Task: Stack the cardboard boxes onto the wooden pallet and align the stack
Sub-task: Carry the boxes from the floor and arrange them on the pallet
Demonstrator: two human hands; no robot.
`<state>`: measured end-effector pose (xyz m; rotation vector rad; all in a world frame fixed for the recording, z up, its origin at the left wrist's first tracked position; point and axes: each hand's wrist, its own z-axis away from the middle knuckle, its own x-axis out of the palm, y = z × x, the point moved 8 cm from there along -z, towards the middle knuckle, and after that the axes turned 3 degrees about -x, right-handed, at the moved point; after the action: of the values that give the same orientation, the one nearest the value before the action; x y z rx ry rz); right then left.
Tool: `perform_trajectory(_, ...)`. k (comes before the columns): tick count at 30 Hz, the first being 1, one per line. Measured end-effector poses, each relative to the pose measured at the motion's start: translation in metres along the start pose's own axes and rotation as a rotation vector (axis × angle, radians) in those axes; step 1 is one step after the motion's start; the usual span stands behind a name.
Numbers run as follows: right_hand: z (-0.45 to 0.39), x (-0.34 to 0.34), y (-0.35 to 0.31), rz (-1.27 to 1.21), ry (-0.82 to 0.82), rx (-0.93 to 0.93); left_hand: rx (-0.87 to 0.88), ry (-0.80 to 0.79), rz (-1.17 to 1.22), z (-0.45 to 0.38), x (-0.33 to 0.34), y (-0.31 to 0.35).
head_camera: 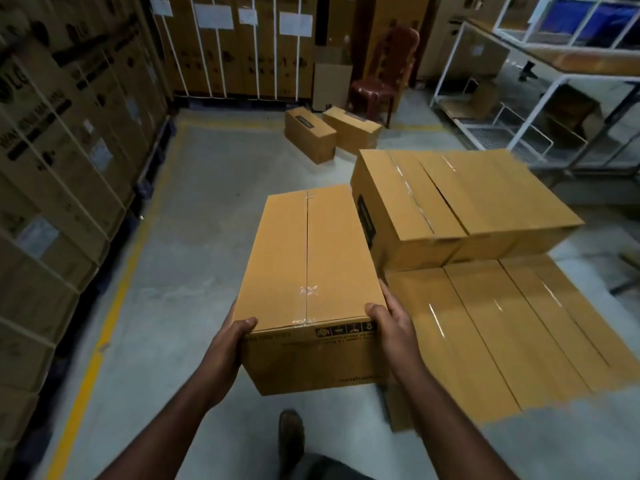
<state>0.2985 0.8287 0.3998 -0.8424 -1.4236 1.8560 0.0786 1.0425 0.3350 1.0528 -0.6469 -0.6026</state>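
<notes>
The carried box point(311, 285) is being held in the air, just left of the stack point(485, 271); the left hand point(230, 337) and right hand point(389, 323) are gripping its near corners. The stack is showing a full lower layer and two boxes on the far upper layer point(460, 199); the pallet itself is hidden. Two boxes point(329, 133) are waiting on the far floor point(194, 209). Handling symbols are printed on the carried box; its text is illegible. Wall cartons point(52, 109) at left are reading "LG".

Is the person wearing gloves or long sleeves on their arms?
No. Both the left hand and the right hand are bare, with no gloves, rings or watch showing. The forearms are bare too, with no sleeves in view as far as the picture's bottom edge.
</notes>
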Motion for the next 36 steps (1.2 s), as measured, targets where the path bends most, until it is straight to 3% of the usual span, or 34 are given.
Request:
perform_trajectory(6, 0.079, -0.114, 0.013, -0.023, 0.022, -0.012, -0.002, -0.110, -0.088, 0.084, 0.102, -0.027)
perform_trajectory(16, 0.136, -0.348, 0.085, -0.015, -0.118, -0.001, 0.045, -0.026, -0.188, 0.163, 0.310, -0.116)
perform_trajectory(22, 0.132, -0.477, 0.129, -0.032, -0.175, 0.090, -0.097, -0.086, -0.229, 0.185, 0.433, -0.173)
perform_trajectory(27, 0.103, -0.525, 0.153, 0.037, -0.281, 0.186, -0.275, -0.143, -0.166, 0.185, 0.481, -0.208)
perform_trajectory(36, 0.048, -0.552, 0.219, 0.116, -0.358, 0.438, -0.306, -0.112, -0.108, 0.113, 0.514, -0.236)
